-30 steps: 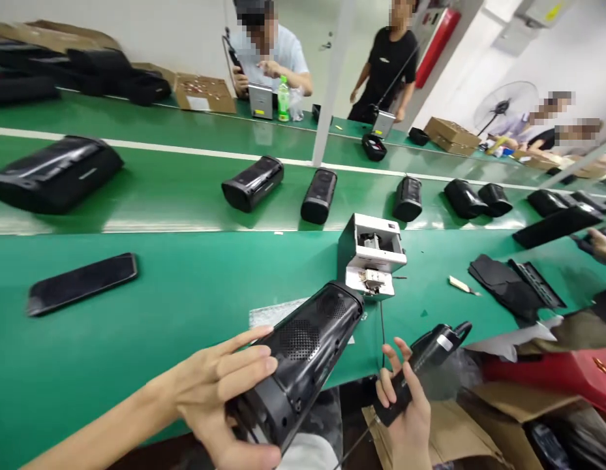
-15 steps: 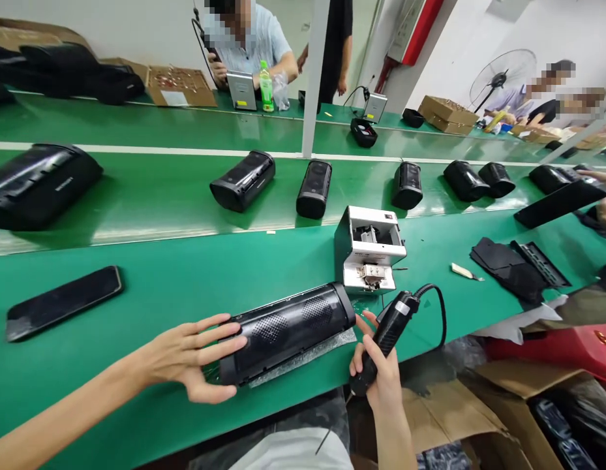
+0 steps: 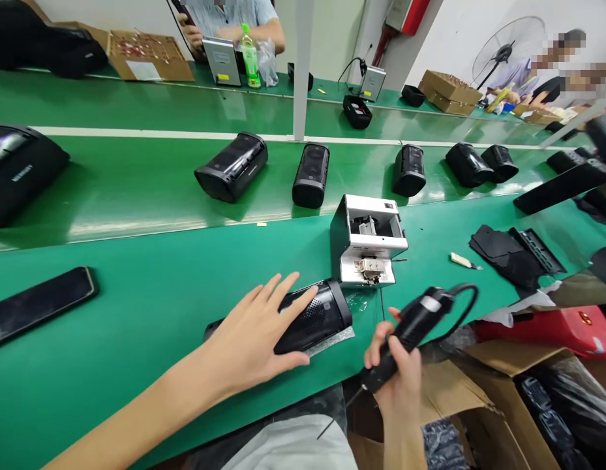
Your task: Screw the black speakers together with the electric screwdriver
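A black speaker housing (image 3: pixel 327 307) with perforated panels lies on the green bench, over a piece of bubble wrap (image 3: pixel 332 341). My left hand (image 3: pixel 258 326) is spread flat above its middle, fingers apart, hiding much of it; whether it touches the housing I cannot tell. In my right hand (image 3: pixel 395 365) is a black electric screwdriver (image 3: pixel 415 326), its long bit pointing down and left past the bench edge. A cable curves from its upper end. Just behind the housing stands a white and black screw feeder (image 3: pixel 371 238).
A phone (image 3: pixel 43 303) lies at left. Several black speakers (image 3: pixel 310 175) stand on the green conveyor (image 3: pixel 151 189) behind. To the right are a knife (image 3: pixel 464 261), black sheets (image 3: pixel 503 254) and cardboard boxes (image 3: pixel 508 359). Co-workers sit across the line, one beside a green bottle (image 3: pixel 250 59).
My left hand has moved right, from the housing's left end to over its middle. My right hand has shifted slightly right with the screwdriver. The camera view has also shifted.
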`<state>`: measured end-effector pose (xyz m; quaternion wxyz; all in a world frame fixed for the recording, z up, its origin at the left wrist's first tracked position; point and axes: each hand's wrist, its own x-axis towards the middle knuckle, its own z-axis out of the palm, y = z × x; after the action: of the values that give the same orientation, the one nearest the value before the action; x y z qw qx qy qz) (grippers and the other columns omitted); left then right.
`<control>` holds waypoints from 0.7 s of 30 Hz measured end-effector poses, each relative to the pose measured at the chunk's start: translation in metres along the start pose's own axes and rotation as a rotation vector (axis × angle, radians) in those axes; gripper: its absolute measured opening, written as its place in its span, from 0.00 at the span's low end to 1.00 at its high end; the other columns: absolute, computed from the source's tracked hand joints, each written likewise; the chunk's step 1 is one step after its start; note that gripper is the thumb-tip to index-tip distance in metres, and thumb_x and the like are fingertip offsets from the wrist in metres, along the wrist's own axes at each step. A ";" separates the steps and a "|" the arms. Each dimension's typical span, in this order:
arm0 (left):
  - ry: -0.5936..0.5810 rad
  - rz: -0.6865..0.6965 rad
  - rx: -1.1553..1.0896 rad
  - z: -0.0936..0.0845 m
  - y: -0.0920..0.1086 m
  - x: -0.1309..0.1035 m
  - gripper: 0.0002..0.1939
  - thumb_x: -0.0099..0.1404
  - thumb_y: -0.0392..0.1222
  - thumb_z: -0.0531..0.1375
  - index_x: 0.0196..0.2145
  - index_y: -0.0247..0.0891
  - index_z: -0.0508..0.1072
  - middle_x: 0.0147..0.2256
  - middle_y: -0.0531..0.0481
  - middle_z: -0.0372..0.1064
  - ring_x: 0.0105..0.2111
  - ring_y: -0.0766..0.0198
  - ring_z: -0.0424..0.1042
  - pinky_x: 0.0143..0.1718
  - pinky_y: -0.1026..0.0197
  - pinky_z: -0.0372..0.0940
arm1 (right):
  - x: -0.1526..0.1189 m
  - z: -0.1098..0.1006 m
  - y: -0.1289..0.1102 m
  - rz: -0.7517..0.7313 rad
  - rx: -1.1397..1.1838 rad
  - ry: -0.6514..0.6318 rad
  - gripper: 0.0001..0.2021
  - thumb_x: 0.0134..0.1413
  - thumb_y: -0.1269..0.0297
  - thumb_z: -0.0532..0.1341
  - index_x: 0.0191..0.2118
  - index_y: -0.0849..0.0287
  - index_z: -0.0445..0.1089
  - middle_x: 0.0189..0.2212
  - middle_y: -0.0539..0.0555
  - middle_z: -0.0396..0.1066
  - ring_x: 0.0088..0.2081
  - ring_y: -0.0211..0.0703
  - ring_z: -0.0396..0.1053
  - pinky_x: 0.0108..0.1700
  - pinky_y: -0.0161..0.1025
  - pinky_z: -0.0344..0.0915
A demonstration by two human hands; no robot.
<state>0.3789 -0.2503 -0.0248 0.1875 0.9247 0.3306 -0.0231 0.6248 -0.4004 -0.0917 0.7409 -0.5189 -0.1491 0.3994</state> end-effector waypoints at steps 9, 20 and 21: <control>-0.392 -0.133 -0.304 -0.032 -0.015 0.029 0.52 0.70 0.72 0.66 0.83 0.63 0.52 0.73 0.44 0.71 0.63 0.33 0.79 0.60 0.39 0.75 | 0.003 0.016 -0.102 -0.455 0.047 -0.022 0.30 0.56 0.59 0.80 0.62 0.48 0.74 0.26 0.39 0.64 0.17 0.35 0.54 0.18 0.36 0.63; -0.389 -0.171 -0.312 -0.029 -0.010 0.029 0.54 0.66 0.74 0.66 0.80 0.46 0.60 0.71 0.40 0.73 0.64 0.35 0.79 0.57 0.46 0.77 | 0.002 0.027 -0.103 -0.503 0.061 -0.083 0.29 0.53 0.64 0.80 0.60 0.46 0.78 0.25 0.39 0.65 0.14 0.36 0.55 0.15 0.40 0.62; -0.407 -0.171 -0.310 -0.029 -0.011 0.031 0.54 0.67 0.75 0.65 0.80 0.46 0.60 0.70 0.39 0.75 0.62 0.35 0.80 0.56 0.46 0.77 | 0.001 0.026 -0.102 -0.507 0.070 -0.076 0.28 0.53 0.65 0.80 0.59 0.47 0.78 0.25 0.39 0.66 0.14 0.35 0.56 0.15 0.39 0.61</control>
<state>0.3940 -0.2136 -0.0063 0.3869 0.8299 0.3627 -0.1732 0.6535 -0.3975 0.0098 0.8289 -0.4236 -0.2882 0.2248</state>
